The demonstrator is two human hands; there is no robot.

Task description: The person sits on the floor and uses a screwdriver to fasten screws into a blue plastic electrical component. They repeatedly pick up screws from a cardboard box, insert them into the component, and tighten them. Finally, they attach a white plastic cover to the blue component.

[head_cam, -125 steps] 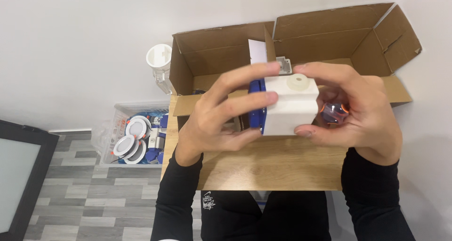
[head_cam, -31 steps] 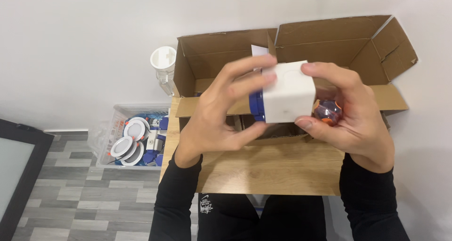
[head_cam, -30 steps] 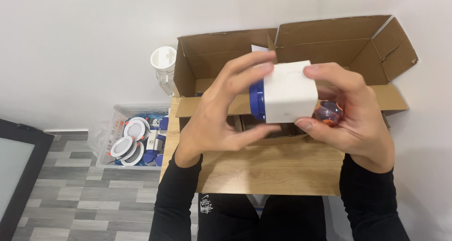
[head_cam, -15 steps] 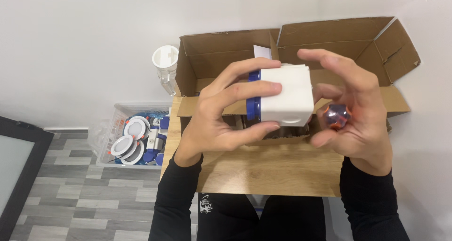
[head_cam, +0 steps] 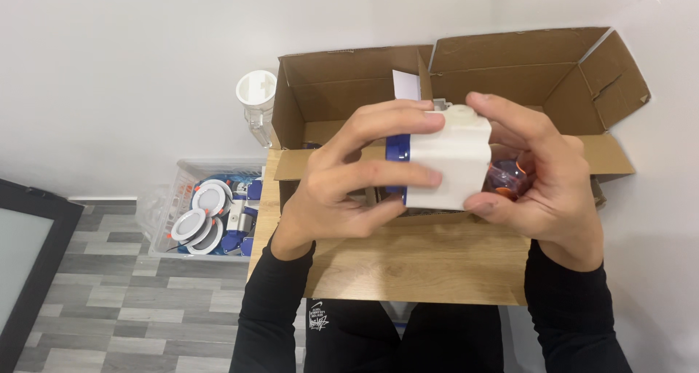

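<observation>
Nearest to us, our black-sleeved forearms reach up over the light wooden surface [head_cam: 408, 267]. Above it, we hold a small white rectangular carton with a blue end [head_cam: 445, 160] between both hands, lifted clear of the surface and in front of the open box behind. Our left hand [head_cam: 342, 187] is closed on the carton's left side, fingers laid across its front and top, with the blue end showing between them. Our right hand [head_cam: 542, 180] is curled around the carton's right side, thumb beneath its lower corner and fingers over the top edge. Tucked in that same right palm, just beside the carton, sits a small clear plastic piece with orange-red bits [head_cam: 507, 178]; we cannot tell exactly what it is.

Behind the hands stands a large brown cardboard box with its flaps folded open [head_cam: 510, 67], resting on the surface against the white wall. A white slip of card [head_cam: 406, 85] stands upright inside it.

Off to the left, down on the grey plank floor, a clear plastic bin [head_cam: 164, 220] holds round white discs and blue parts. Beyond it, near the wall, stands a clear plastic jar with a white lid [head_cam: 256, 100].
</observation>
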